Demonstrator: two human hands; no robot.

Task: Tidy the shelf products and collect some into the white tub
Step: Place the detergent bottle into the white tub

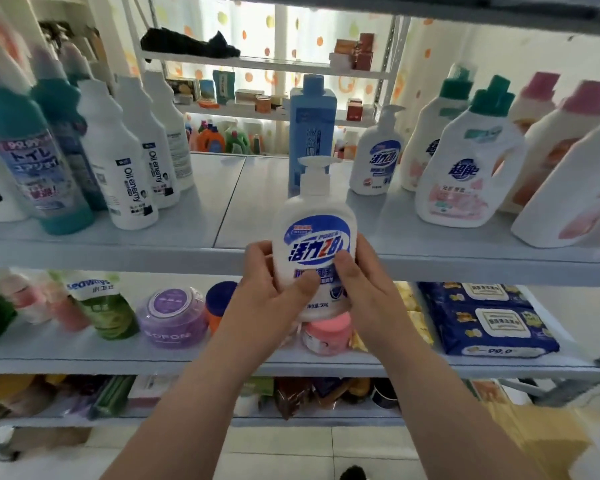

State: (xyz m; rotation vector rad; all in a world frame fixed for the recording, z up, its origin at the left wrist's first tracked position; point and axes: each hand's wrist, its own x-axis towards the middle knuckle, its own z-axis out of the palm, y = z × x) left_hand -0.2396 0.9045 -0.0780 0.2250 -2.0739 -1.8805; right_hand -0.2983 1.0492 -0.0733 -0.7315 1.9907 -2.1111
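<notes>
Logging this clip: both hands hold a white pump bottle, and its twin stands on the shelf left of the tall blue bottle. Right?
One slip. The head view shows the twin bottle standing right of the tall blue bottle, not left. Otherwise correct: the left hand and right hand both hold the white pump bottle, and the twin is on the shelf.

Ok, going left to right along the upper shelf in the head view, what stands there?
Teal toilet-cleaner bottles → white Oil enemy bottles → tall blue bottle → shelved pump bottle → green-capped white jugs → pink-capped white jugs.
</notes>
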